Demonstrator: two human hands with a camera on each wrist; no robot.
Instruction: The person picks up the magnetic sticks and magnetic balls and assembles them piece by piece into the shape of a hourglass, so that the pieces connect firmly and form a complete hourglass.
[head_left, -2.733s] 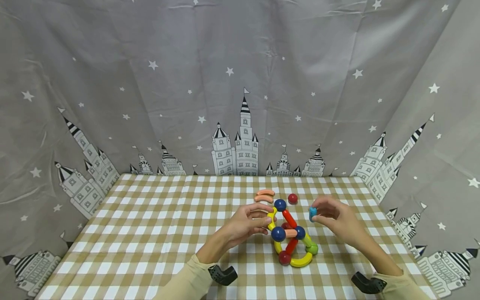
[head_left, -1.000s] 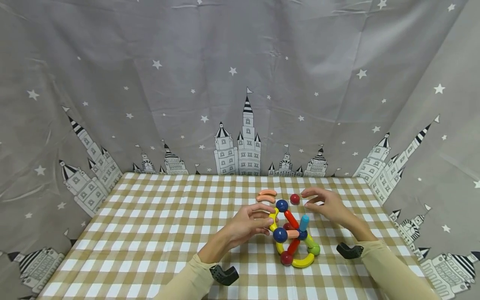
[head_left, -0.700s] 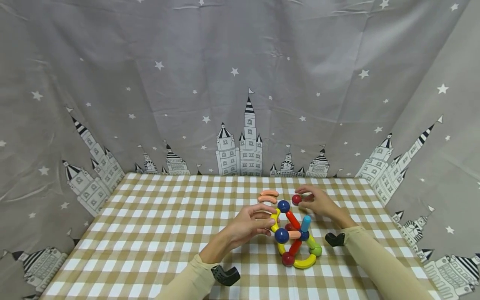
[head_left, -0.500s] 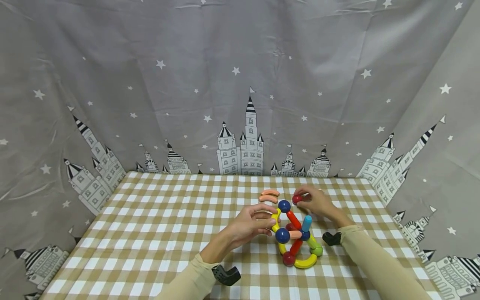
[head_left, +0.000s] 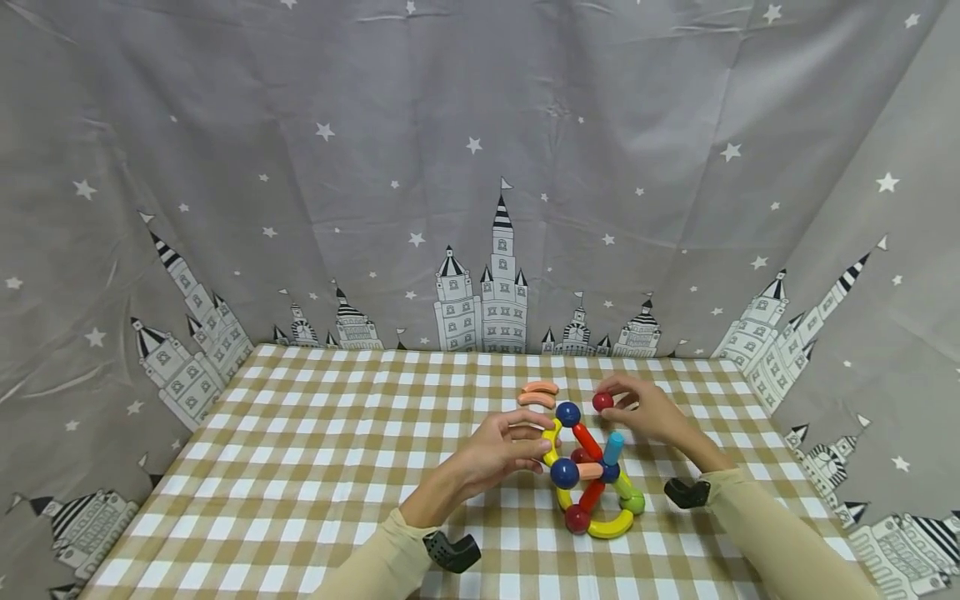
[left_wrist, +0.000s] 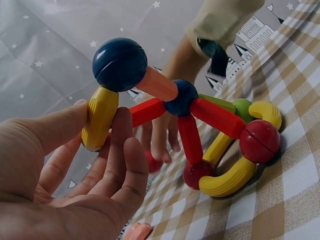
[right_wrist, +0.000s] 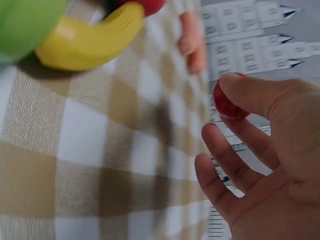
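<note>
A magnetic stick-and-ball structure stands on the checked tablecloth, with blue, red and green balls joined by colored sticks. My left hand pinches its curved yellow stick between thumb and fingers, just below a dark blue ball. From the structure's right blue ball a light blue stick points upward. Behind the structure, my right hand pinches a loose red ball between thumb and fingertips. In the right wrist view that red ball is held off the cloth, partly covered by the thumb.
Two curved salmon-colored sticks lie side by side behind the structure. The checked tablecloth spreads over the table, and a grey curtain with castles and stars hangs at its far edge and both sides.
My right hand has let go of the light blue stick, now upright on the structure's blue ball, then reached back and picked up the red ball. My left hand keeps its hold.
</note>
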